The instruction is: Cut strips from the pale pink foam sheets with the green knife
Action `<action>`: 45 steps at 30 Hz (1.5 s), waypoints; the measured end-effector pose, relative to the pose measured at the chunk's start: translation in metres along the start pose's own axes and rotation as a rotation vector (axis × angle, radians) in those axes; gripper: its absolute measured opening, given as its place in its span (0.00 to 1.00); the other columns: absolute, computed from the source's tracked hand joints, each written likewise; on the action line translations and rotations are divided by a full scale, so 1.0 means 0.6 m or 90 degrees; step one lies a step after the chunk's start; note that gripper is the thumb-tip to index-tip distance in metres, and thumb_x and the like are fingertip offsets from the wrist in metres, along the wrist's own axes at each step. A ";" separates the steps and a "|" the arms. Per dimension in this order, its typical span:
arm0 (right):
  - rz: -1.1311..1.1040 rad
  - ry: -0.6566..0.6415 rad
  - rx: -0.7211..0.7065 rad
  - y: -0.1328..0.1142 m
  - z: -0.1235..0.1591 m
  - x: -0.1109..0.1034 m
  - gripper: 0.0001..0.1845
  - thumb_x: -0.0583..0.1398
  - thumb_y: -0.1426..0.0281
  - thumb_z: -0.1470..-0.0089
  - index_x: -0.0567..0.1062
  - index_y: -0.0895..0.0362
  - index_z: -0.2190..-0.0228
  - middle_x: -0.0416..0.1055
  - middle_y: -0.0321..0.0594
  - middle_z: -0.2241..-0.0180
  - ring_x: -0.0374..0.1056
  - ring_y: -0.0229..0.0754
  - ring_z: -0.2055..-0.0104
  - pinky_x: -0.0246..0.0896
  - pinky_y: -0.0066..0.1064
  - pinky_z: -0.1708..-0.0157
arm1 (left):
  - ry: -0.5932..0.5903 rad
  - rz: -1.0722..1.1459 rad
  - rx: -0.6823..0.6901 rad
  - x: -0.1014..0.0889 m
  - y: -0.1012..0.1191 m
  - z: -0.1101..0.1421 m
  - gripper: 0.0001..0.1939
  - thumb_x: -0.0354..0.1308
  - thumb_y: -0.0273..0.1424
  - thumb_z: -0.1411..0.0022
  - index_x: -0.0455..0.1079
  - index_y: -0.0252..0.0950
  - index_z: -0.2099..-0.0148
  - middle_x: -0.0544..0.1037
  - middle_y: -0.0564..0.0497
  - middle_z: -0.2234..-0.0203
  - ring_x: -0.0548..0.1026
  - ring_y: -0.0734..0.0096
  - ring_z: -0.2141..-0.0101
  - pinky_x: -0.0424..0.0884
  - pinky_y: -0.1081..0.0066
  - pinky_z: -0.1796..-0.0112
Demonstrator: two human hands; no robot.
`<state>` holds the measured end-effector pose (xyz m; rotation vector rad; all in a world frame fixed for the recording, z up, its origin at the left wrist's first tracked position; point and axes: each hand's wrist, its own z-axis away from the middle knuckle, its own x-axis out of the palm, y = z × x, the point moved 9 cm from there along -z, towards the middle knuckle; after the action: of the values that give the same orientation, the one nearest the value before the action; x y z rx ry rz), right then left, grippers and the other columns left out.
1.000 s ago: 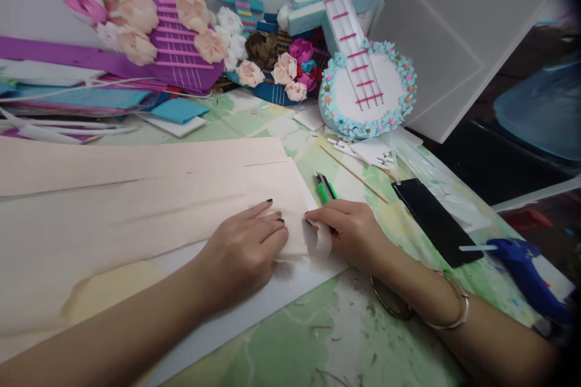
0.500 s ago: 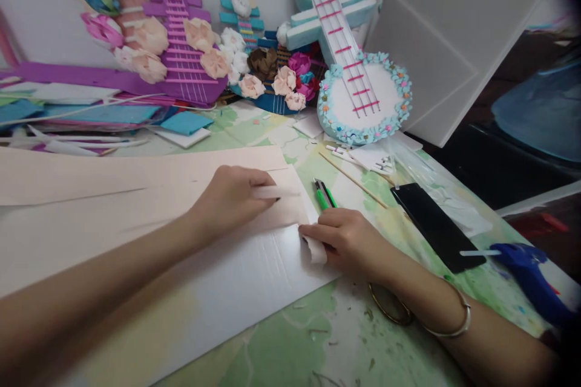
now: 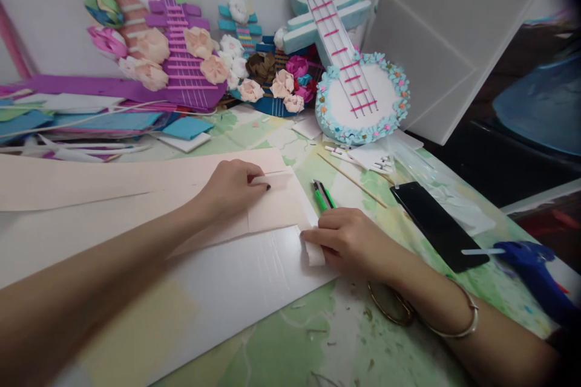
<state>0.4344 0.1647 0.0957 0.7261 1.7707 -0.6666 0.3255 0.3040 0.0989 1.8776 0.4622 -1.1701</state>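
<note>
Left hand (image 3: 229, 190) closed, seems to pinch bit of pink paper (image 3: 279, 208). Pink paper lies over part of white board (image 3: 222, 290). Right hand (image 3: 351, 242) bent, at board's right end, by curled paper bit (image 3: 315, 254); cannot tell if it grips. Best way: right fingers press board softly, left hand pulls slow and low, so paper does not rip. Green cutter (image 3: 324, 196) just beside right hand; mind blade.

Dark nail polish and a metal bangle
The left hand (image 3: 233, 187) shows a dark-painted nail (image 3: 268, 187); above the right hand (image 3: 351, 242), a thin silver-toned bangle (image 3: 474, 318) circles the forearm, sleeves out of sight, with a gold-toned loop (image 3: 385, 316) below the wrist
</note>
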 end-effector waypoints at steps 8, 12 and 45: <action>-0.020 -0.018 -0.008 -0.002 -0.001 0.004 0.13 0.53 0.76 0.43 0.78 0.59 0.72 0.64 0.36 0.79 0.55 0.36 0.76 0.48 0.32 0.74 | 0.036 0.006 -0.013 -0.001 -0.008 0.008 0.12 0.55 0.32 0.47 0.61 0.37 0.81 0.67 0.55 0.84 0.66 0.71 0.77 0.57 0.72 0.75; -0.029 -0.025 -0.008 -0.004 -0.002 0.003 0.13 0.53 0.76 0.43 0.78 0.59 0.70 0.65 0.37 0.79 0.55 0.36 0.76 0.49 0.31 0.74 | 0.072 -0.046 0.058 -0.001 0.002 0.012 0.05 0.55 0.29 0.47 0.70 0.37 0.73 0.77 0.51 0.75 0.73 0.64 0.71 0.65 0.69 0.69; -0.391 0.183 0.598 0.185 0.059 0.004 0.08 0.58 0.64 0.51 0.66 0.55 0.74 0.69 0.36 0.76 0.64 0.39 0.73 0.55 0.30 0.73 | -0.067 0.207 0.615 0.094 0.238 0.282 0.15 0.50 0.26 0.36 0.60 0.32 0.47 0.79 0.45 0.59 0.72 0.66 0.51 0.66 0.66 0.48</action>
<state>0.5384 0.2121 0.0727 0.9095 1.9122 -1.9654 0.3579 0.0786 0.0836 2.5240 -0.5684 -1.3697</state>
